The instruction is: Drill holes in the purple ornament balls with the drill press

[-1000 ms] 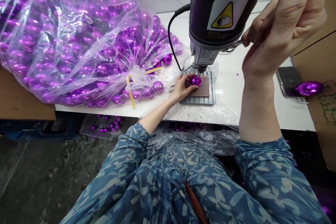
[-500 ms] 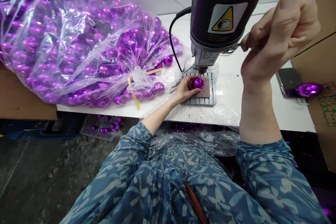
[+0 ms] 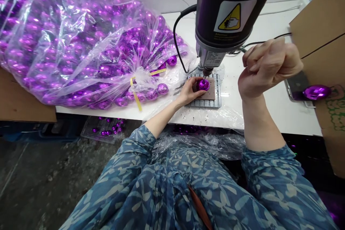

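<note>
Near the front edge of the worktop (image 3: pixel 299 120), the left hand (image 3: pixel 188 91) had its grip around 1 purple ball (image 3: pixel 203 85), on a brown board (image 3: pixel 208 94) beneath the drill press (image 3: pixel 223 14). Higher, the right hand (image 3: pixel 269 66) had its grip closed around the press's lever (image 3: pixel 243 49). Toward the back left corner lay a bag of purple balls (image 3: pixel 107 50).

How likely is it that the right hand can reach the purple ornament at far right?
Probably yes: the ornament appears unblocked near a flat dark device, though the right hand seems closed on the metal lever and must release it.
</note>
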{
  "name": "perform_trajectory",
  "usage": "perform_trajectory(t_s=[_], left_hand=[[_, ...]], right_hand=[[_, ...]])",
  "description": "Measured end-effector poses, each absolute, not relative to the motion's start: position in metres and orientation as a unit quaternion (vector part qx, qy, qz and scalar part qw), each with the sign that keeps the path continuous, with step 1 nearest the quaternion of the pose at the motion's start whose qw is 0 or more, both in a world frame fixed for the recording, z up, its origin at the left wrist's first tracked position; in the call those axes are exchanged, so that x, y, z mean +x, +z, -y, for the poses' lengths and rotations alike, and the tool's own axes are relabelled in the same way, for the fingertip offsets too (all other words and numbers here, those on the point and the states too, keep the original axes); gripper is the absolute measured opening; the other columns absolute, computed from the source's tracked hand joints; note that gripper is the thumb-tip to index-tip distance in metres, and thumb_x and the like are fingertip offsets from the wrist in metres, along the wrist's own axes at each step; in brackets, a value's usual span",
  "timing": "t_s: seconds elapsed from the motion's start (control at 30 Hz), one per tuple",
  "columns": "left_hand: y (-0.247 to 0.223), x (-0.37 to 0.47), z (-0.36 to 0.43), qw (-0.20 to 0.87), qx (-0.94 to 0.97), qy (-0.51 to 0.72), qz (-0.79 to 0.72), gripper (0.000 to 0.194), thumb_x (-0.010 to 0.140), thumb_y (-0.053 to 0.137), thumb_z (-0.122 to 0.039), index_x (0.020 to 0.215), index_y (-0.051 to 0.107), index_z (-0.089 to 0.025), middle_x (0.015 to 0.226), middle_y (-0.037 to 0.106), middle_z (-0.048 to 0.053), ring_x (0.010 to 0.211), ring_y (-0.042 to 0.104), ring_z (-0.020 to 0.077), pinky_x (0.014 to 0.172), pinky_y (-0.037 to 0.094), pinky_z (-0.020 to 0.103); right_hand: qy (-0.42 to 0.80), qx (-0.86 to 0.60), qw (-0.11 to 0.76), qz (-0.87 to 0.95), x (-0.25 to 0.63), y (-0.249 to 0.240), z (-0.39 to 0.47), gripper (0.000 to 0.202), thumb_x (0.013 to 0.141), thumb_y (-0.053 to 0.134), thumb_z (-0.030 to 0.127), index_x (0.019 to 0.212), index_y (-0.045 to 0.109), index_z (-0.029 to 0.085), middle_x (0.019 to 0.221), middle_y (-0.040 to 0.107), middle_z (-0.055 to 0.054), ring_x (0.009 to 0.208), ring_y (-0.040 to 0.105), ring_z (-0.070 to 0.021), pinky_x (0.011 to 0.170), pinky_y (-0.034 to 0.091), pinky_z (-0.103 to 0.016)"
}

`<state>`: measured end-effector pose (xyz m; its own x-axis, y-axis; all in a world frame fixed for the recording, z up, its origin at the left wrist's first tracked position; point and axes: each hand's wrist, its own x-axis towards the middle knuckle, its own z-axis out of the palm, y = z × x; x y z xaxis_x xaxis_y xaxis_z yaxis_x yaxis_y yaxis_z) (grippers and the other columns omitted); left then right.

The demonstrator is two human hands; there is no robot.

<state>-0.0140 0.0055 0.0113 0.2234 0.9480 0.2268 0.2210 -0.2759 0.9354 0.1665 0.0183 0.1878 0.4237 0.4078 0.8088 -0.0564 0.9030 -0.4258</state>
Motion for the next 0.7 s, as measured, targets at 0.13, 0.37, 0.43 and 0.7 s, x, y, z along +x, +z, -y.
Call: perform_trajectory(t_s=[0.13,0.37,0.43,0.7], left_hand=[[0.013,-0.015,-0.005,0.418,0.666,0.437,-0.436,0.065,0.092,0.099,-0.044,0.145,0.071,-0.022,0.147,0.077,0.017,0.142,0.074,0.0366,0.129,0.06,0.057],[0.01,-0.017,-0.006,0.411,0.67,0.432,-0.443,0.063,0.094,0.098,-0.043,0.146,0.071,-0.022,0.148,0.076,0.016,0.145,0.071,0.0369,0.132,0.056,0.059],[0.009,-0.017,-0.006,0.41,0.67,0.433,-0.442,0.064,0.093,0.099,-0.044,0.146,0.071,-0.023,0.148,0.076,0.016,0.145,0.071,0.0369,0.132,0.056,0.059],[0.011,-0.016,-0.006,0.407,0.67,0.433,-0.445,0.067,0.091,0.099,-0.046,0.147,0.071,-0.023,0.148,0.077,0.016,0.147,0.07,0.0384,0.133,0.054,0.06]], right_hand=[[0.11,-0.155,0.827,0.529,0.171,0.173,-0.024,0.076,0.102,0.077,0.062,0.065,0.024,0.022,0.053,0.017,0.005,0.044,0.017,-0.007,0.044,0.023,-0.034],[0.057,-0.149,0.819,0.551,0.179,0.155,-0.031,0.079,0.106,0.072,0.055,0.064,0.014,0.022,0.049,0.016,0.005,0.042,0.021,-0.0063,0.044,0.029,-0.033],[0.051,-0.159,0.814,0.557,0.18,0.153,-0.031,0.077,0.108,0.069,0.057,0.063,0.016,0.022,0.049,0.015,0.005,0.042,0.021,-0.0068,0.044,0.03,-0.033],[0.056,-0.182,0.793,0.579,0.179,0.147,-0.027,0.08,0.107,0.064,0.068,0.06,0.02,0.021,0.049,0.014,0.004,0.042,0.019,-0.0064,0.049,0.038,-0.033]])
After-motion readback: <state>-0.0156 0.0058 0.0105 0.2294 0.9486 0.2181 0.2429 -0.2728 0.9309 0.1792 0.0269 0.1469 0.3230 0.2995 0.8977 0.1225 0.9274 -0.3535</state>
